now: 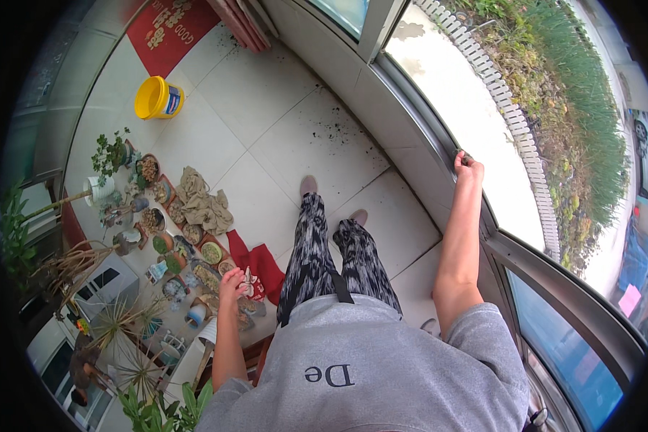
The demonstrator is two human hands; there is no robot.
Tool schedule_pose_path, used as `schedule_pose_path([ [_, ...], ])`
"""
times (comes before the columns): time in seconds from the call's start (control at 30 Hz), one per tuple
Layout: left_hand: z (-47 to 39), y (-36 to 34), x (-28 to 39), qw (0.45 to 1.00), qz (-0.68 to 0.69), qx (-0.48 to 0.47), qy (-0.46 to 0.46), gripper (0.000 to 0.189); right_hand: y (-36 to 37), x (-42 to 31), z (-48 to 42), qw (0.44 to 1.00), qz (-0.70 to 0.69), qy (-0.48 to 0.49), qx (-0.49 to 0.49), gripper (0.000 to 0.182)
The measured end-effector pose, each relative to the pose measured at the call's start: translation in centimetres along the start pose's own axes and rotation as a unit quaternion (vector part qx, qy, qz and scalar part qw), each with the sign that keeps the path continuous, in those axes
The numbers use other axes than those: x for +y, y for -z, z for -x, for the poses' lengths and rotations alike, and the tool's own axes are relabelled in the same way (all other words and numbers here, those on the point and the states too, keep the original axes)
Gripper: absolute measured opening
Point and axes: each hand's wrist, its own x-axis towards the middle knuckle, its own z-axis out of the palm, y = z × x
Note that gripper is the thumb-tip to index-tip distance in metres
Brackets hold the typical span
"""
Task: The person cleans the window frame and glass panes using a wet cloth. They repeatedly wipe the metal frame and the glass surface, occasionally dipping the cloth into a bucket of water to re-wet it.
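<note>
At the open window on the right, my right hand (468,168) pinches a small dark clump or cloth (466,158), too small to name surely, at the metal window frame (429,119). My left hand (232,286) hangs free with its fingers apart, above the potted plants on the floor; nothing shows in it. Near it lie a red cloth (264,267) and a crumpled khaki cloth (202,201). Dark soil crumbs (337,129) are scattered over the white floor tiles (216,113) below the window wall.
Many potted succulents (211,252) and taller plants crowd the floor at the left. A yellow bucket (156,99) and a red doormat (170,32) are farther up. A pink curtain (243,24) hangs at the top. Outside, a white picket fence (510,110) borders a planted bed.
</note>
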Motion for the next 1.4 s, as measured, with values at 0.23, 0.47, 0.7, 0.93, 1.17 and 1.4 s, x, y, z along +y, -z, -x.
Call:
schedule_pose_path([
  [0.23,-3.2,0.2,6.9,0.999,-0.011,-0.027,-0.039,0.028,-10.4,9.9,5.1,0.997,0.002,-0.036,-0.063,0.024],
  [0.47,-4.6,3.2,9.4,0.999,-0.040,-0.019,-0.031,0.031,-19.9,18.5,8.8,0.980,-0.032,-0.133,-0.143,0.016],
  [0.7,-5.4,3.4,11.9,0.994,-0.102,-0.036,-0.030,0.033,-18.5,18.1,6.7,0.964,-0.167,-0.185,-0.097,0.020],
  [0.93,-3.6,-0.8,12.6,0.985,-0.136,-0.082,-0.070,0.033,-4.9,6.4,5.6,0.963,-0.190,-0.165,-0.096,0.010],
  [1.17,-2.2,-6.1,12.0,0.978,-0.161,-0.116,-0.066,0.029,10.2,-7.0,2.0,0.988,-0.103,-0.082,-0.084,0.035],
  [1.4,-1.7,-6.3,12.2,0.978,-0.147,-0.120,-0.085,0.029,19.3,-14.4,-1.2,0.998,-0.054,0.019,-0.008,0.019],
])
